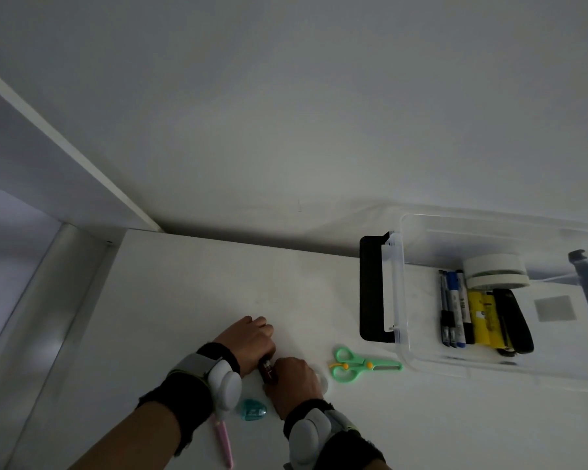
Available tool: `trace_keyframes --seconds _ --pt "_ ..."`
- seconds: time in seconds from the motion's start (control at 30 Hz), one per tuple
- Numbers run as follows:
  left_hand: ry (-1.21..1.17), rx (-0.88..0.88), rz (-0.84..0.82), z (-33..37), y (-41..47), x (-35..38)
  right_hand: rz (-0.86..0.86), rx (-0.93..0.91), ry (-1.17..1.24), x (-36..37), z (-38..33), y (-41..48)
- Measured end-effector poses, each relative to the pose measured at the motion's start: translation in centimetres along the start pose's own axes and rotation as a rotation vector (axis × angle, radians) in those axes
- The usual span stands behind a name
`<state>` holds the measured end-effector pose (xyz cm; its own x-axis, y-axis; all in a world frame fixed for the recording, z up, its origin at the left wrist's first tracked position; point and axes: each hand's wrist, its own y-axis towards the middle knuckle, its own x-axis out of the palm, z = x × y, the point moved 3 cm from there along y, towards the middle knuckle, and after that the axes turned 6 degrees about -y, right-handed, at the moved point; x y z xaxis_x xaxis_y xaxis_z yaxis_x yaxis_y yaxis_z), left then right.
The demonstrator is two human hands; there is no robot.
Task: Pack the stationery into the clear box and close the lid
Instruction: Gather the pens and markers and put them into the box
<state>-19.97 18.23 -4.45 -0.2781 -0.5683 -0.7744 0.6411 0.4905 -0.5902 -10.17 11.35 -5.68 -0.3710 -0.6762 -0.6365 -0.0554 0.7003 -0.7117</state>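
Observation:
Both hands meet on a dark red marker (pixel 269 370) at the table's front middle. My left hand (pixel 250 337) curls round its far end, and my right hand (pixel 294 379) grips its near end. The clear box (pixel 404 334) stands open at the right, with black handles. Inside lie several markers (pixel 454 310), a yellow item (pixel 484 317), a black stapler (pixel 513 320) and tape rolls (pixel 494 271). Green scissors (pixel 360 364) lie just left of the box. A teal sharpener (pixel 251 409) and a pink cutter (pixel 225 442) lie near my left wrist.
The white table (pixel 184 300) meets a white wall at the back and a ledge at the left. A pale round object (pixel 323 379) peeks out from behind my right hand. Both wrists wear black bands with white sensors.

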Motion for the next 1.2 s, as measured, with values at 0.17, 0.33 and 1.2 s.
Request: trace_keyframes --seconds 0.17,0.33,1.2 --pt "0.016 0.019 0.035 0.1 -0.1 0.0 0.022 0.030 -0.005 -0.2 0.2 0.0" --pt "-0.017 0.008 0.066 0.2 -0.4 -0.2 0.024 0.065 0.008 -0.6 0.2 -0.1" --pt "-0.640 -0.370 0.372 1.0 -4.3 -3.7 0.052 0.087 0.306 -5.2 1.0 -3.0"
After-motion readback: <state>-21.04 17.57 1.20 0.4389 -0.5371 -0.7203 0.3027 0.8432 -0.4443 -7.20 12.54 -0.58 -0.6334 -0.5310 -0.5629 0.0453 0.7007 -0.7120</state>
